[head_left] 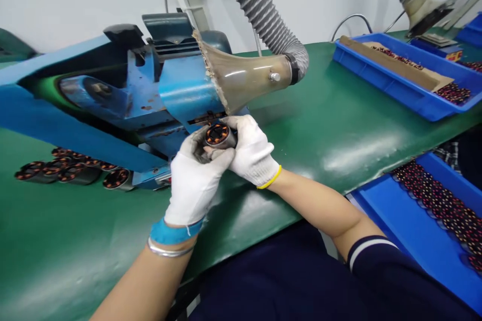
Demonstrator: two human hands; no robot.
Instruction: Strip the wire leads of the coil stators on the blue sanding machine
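Between my two gloved hands is a motor stator (218,135), a dark metal ring with copper windings showing at its open end. My left hand (198,170), in a white glove with a blue cuff, grips it from the left and below. From the right my right hand (250,148), in a white glove with a yellow hem, closes on its other side. Both hands are right at the front of a blue belt grinding machine (184,88), under its translucent suction hood (250,77). Whether the stator touches the belt is hidden.
Several more stators (79,173) stand on the green tabletop (309,140) at the left, beside the machine. A grey corrugated hose (263,7) drops to the hood. At the right are a blue bin (391,98) with cardboard and parts, and a lower blue tray (402,220) with rows of parts.
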